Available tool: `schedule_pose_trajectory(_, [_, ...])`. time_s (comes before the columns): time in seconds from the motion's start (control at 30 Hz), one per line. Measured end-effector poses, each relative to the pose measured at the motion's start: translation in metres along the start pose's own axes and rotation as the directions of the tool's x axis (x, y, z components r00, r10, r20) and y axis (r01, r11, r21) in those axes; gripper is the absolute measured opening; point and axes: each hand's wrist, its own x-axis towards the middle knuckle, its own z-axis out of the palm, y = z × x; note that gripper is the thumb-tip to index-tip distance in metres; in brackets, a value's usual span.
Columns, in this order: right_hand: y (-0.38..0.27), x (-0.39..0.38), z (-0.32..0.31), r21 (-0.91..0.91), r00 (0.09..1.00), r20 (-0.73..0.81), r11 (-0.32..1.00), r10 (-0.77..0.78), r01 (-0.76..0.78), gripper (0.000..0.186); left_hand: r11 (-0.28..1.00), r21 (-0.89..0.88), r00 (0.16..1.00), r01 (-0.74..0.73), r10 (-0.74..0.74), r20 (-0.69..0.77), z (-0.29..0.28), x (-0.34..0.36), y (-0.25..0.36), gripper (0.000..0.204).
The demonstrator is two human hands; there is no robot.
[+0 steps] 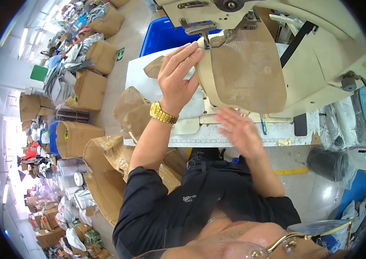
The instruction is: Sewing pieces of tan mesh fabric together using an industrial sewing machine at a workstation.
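Observation:
A sewing machine (pixel 204 28) stands over the table, its presser foot down near a beige mesh fabric piece (pixel 247 71) with a pale curved edge strip (pixel 208 80). My left hand (pixel 180 71), with a gold watch at the wrist, lies beside the presser foot. Its fingers are stretched out, and their tips rest at the strip's edge. My right hand (pixel 240 130) hovers by the near edge of the mesh piece, slightly blurred, fingers extended and holding nothing I can see. More beige fabric pieces (pixel 133 110) hang over the table's left side.
The white table (pixel 234 140) has a ruler along its front edge. A blue bin (pixel 159 36) sits behind it. A black phone-like slab (pixel 300 125) and a small blue tool (pixel 264 126) lie at right. An open cardboard box (pixel 101 172) stands left; plastic-wrapped rolls (pixel 332 166) sit right.

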Motion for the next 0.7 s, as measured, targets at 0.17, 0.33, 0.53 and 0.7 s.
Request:
schedule_pose_trajectory(0.17, [-0.061, -0.007, 0.013, -0.732, 0.838, -0.164, 0.634, -0.521, 0.251, 0.064, 1.0, -0.016, 1.0, 0.004, -0.003, 0.008, -0.001, 0.0, 0.002, 0.035])
schedule_pose_trajectory(0.33, [-0.075, 0.015, 0.066, -0.995, 0.814, 0.055, 0.04, -0.578, 0.095, 0.047, 0.999, 0.003, 0.998, -0.054, 0.054, -0.019, 0.0, -0.003, 0.003, 0.031])
schedule_pose_trajectory(0.53, [-0.057, -0.004, 0.057, -0.981, 0.835, 0.01, 0.155, -0.55, 0.114, 0.037, 0.997, 0.026, 0.997, -0.072, 0.071, 0.023, -0.005, -0.005, 0.007, 0.027])
schedule_pose_trajectory(0.7, [-0.057, 0.004, 0.062, -0.97, 0.826, 0.009, 0.196, -0.563, 0.144, 0.036, 0.998, 0.015, 0.998, -0.055, 0.055, 0.011, -0.005, -0.001, 0.006, 0.031])
